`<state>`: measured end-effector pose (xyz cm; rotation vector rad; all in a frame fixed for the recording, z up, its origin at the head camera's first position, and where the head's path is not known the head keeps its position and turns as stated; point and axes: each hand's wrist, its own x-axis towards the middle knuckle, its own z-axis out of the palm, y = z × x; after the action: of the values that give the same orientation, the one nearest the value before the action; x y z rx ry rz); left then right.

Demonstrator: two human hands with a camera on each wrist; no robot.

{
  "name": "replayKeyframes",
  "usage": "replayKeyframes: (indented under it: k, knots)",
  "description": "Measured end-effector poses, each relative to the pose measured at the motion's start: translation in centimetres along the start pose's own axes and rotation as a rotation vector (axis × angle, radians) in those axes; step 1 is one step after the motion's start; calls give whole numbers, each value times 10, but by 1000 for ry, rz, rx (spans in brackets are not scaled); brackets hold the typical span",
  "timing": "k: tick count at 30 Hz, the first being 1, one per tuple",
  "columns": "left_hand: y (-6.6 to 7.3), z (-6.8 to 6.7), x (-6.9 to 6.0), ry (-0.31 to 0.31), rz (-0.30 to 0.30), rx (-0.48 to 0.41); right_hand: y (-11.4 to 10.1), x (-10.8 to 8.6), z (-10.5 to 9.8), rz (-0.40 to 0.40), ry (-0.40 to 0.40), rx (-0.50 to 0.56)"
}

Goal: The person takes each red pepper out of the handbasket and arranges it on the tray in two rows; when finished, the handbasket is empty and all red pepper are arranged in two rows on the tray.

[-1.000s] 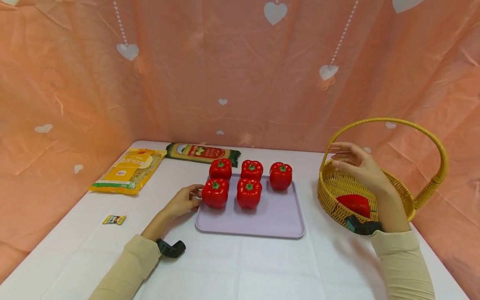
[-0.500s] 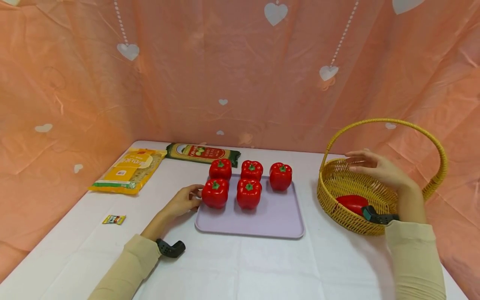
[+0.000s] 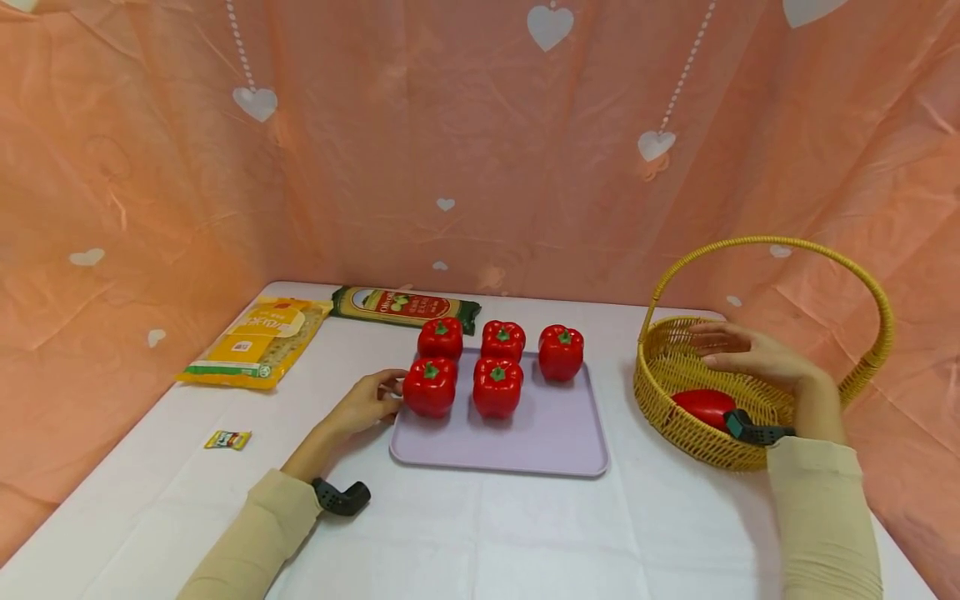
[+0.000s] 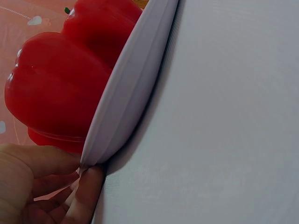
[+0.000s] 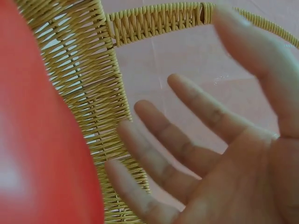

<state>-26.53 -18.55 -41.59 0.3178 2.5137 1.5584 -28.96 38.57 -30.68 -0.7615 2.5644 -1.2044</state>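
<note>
My left hand (image 3: 367, 401) pinches the left edge of a lilac tray (image 3: 501, 455); in the left wrist view the thumb and a finger (image 4: 87, 186) meet at its rim (image 4: 122, 88). Right beside that hand stands a red bell pepper (image 3: 430, 387) on the tray. Several more red bell peppers, among them one at front middle (image 3: 498, 388), stand there too. Over the wicker basket (image 3: 678, 427) hovers my right hand (image 3: 757, 354), fingers spread and holding nothing. Inside the basket lies one red bell pepper (image 3: 703, 405), partly hidden by the wrist camera.
The basket's tall handle (image 3: 780, 240) arches up over the right hand. At the back left lie a yellow food packet (image 3: 255, 342) and a green packet (image 3: 405, 307). A small wrapped sweet (image 3: 228, 439) is on the white tabletop (image 3: 480, 533). Pink cloth hangs behind.
My right hand has moved right and a little lower over the basket, away from the left end of its handle. The left hand, tray and peppers look unmoved.
</note>
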Motion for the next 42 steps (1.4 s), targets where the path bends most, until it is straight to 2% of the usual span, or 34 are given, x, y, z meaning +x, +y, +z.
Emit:
replayKeyframes:
  k: [4,10,12,16,21,28,34,39,42]
  knots:
    - [0,0,0,-7,-1,-7,6,-1,2,41,-35,37]
    - [-1,-1,0,-8,6,-1,9,-4,5,230,-176,147]
    - [-1,-1,-1,-11,11,4,10,-4,5,267,-224,169]
    - [-1,-1,-1,-13,16,5,11,-3,6,293,-298,199]
    - [0,-1,-1,-6,15,1,11,-4,9,336,-350,209]
    - [0,0,-3,-1,11,-3,7,-6,9,466,-365,239]
    - [1,0,-2,-1,10,-2,5,-6,13,559,-332,198]
    - [-1,-1,-2,-10,17,0,4,-7,13,578,-297,175]
    - [-1,-1,-1,-14,20,1,4,-8,12,537,-286,166]
